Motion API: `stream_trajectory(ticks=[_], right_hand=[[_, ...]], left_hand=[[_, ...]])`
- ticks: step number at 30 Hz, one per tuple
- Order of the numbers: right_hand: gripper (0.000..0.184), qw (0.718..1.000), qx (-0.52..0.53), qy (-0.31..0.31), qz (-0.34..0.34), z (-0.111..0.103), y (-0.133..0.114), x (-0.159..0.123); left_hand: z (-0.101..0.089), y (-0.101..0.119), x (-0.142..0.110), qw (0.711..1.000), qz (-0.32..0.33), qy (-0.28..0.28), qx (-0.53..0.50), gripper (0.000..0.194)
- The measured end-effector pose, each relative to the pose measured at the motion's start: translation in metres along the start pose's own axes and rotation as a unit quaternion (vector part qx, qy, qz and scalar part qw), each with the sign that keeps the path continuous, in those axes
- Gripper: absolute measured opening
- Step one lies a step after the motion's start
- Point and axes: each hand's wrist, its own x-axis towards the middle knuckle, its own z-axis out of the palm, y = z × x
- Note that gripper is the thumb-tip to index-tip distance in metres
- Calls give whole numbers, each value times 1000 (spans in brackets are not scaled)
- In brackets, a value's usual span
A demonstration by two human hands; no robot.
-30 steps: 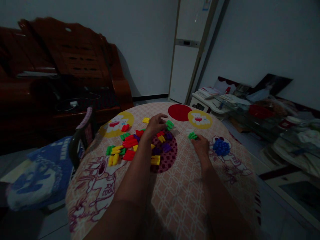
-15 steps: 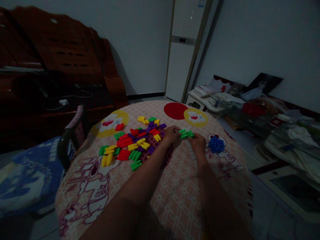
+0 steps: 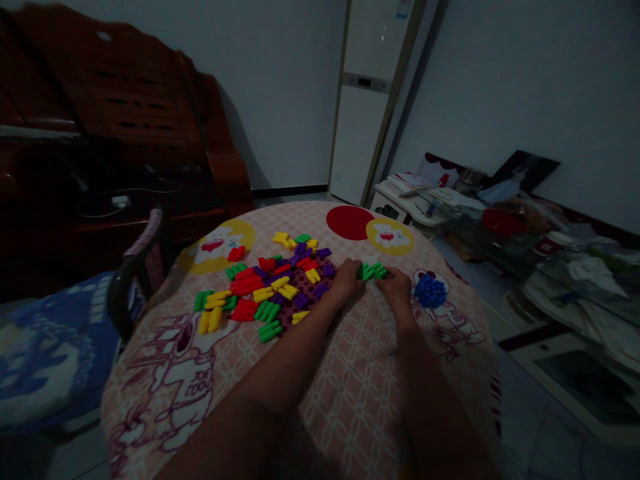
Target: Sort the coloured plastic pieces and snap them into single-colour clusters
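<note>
Between my two hands sit green plastic building blocks [image 3: 371, 271] with finger-like prongs, pressed close together. My left hand [image 3: 349, 279] is closed on their left end, and my right hand [image 3: 395, 287] pinches their right end. Just right of my right hand lies a cluster of blue blocks [image 3: 430, 291]. To the left of my left hand spreads a loose pile of blocks: red ones [image 3: 246, 283], yellow ones [image 3: 287, 289], purple ones [image 3: 301, 253] and green ones [image 3: 268, 311]. My fingertips are small and dim, so their exact hold is hard to make out.
The round table [image 3: 360, 387] has a patterned cloth. A chair [image 3: 140, 267] with a blue cover stands at the left, before a wooden sofa [image 3: 135, 113]. A cluttered glass-topped cabinet [image 3: 465, 227] runs along the right. A tall white appliance [image 3: 359, 140] stands in the far corner.
My hands have come slightly closer together, and the green blocks between them now look more compact. My left hand has shifted a little to the right. The view has moved slightly.
</note>
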Motion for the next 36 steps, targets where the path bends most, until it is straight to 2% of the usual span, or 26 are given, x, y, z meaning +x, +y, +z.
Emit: stream_trajectory(ticks=[4, 13, 18, 24, 27, 29, 31, 34, 36], right_hand=[[31, 1000, -15, -8, 6, -1, -3, -1], [31, 1000, -6, -16, -14, 3, 0, -2], [31, 999, -11, -14, -32, 3, 4, -3], [32, 999, -1, -20, -25, 1, -3, -4], [35, 1000, -9, -3, -20, 0, -1, -1], [39, 1000, -1, 12, -13, 2, 3, 0], [46, 999, 34, 13, 11, 4, 9, 2], [55, 992, 104, 7, 68, 8, 15, 3], [56, 988, 128, 10, 86, 10, 17, 2]], left_hand=[[2, 1, 2, 1000, -8, -13, 0, 36], [5, 8, 2, 1000, -5, 16, -3, 26], [4, 13, 2, 998, 11, 27, -50, 26], [9, 11, 2, 998, 16, 9, -61, 33], [7, 8, 3, 998, 31, 2, -57, 41], [-3, 3, 7, 998, 42, 8, -55, 50], [-21, -8, 13, 998, 36, 42, -43, 55], [-57, -34, 20, 992, -14, 122, 3, 52], [-80, -53, 22, 985, -59, 155, 46, 49]])
